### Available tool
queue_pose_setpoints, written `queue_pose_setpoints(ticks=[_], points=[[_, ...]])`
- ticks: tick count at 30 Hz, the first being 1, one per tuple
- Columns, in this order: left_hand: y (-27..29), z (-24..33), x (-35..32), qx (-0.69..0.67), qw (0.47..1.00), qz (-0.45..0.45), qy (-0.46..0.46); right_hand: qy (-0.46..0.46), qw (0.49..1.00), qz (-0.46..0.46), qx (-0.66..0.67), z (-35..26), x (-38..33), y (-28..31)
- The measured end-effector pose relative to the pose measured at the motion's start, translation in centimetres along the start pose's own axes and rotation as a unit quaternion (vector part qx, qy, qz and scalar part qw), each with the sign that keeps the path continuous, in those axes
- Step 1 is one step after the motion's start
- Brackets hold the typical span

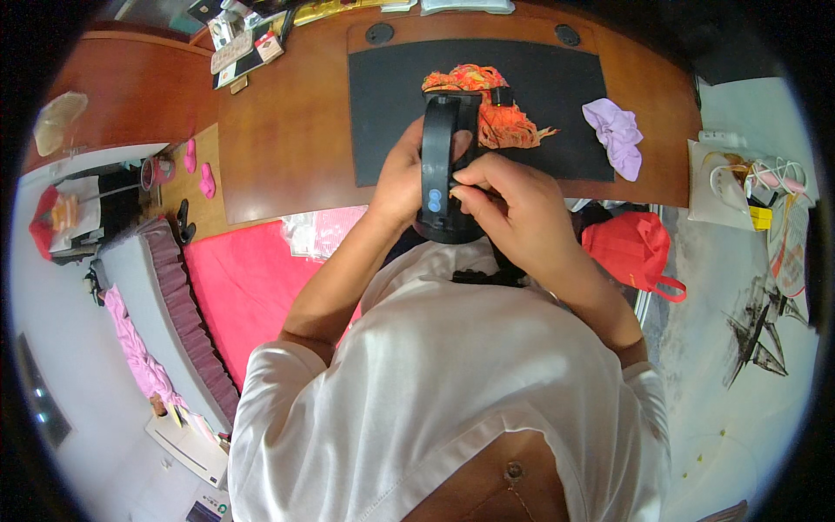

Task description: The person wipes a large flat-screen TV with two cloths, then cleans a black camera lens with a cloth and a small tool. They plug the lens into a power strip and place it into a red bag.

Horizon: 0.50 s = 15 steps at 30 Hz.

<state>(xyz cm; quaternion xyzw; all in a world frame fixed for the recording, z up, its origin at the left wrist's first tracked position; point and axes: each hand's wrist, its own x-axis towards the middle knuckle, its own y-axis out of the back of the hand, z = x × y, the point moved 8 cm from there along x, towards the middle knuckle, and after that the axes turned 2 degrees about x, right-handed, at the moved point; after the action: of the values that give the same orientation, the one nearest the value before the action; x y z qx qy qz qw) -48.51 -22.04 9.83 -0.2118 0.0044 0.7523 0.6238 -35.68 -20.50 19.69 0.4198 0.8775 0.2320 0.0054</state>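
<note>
**Q:** As seen in the head view, where is the black device [441, 165], and how is it held?

**A:** It is raised off the bench [287, 130], above the near edge of the dark mat [387, 96] and close to the person's chest. The left hand [402, 174] wraps its left flank, fingers closed round the body. The right hand [509, 204] is clamped on the right side, with thumb and fingertips pinched near the two small blue buttons [433, 202]. Both hands are thus closed on the same object, neither one free.

**Q:** Why a two-hand grip?

**A:** By judgement, the left hand steadies the body while the right works a small part beside the buttons; which part cannot be told.

**Q:** Which way does its long axis run?

**A:** Nearly straight away from the person, from the rounded lower end near the chest up to the looped, handle-like end [448, 109], which points toward the far side of the bench. The button face is turned up to the camera.

**Q:** What lies about it?

**A:** An orange patterned cloth [496, 104] lies on the mat just beyond the looped end, partly hidden by it. A lilac cloth [616, 135] rests well to the right, at the mat's edge. A red bag [631, 248] sits below the bench on the right.
</note>
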Motion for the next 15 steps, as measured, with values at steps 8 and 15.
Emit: queue_pose_setpoints(ticks=[8, 15], points=[[4.5, -2.6, -0.6, -0.097, 0.982, 0.129, 0.095, -0.079, 0.984, 0.128, -0.095, 11.7, 2.0, 5.8], [6.4, -4.0, 0.0, -0.134, 0.978, 0.103, 0.125, -0.145, 0.954, 0.059, -0.255, 23.6, 4.8, 3.2]])
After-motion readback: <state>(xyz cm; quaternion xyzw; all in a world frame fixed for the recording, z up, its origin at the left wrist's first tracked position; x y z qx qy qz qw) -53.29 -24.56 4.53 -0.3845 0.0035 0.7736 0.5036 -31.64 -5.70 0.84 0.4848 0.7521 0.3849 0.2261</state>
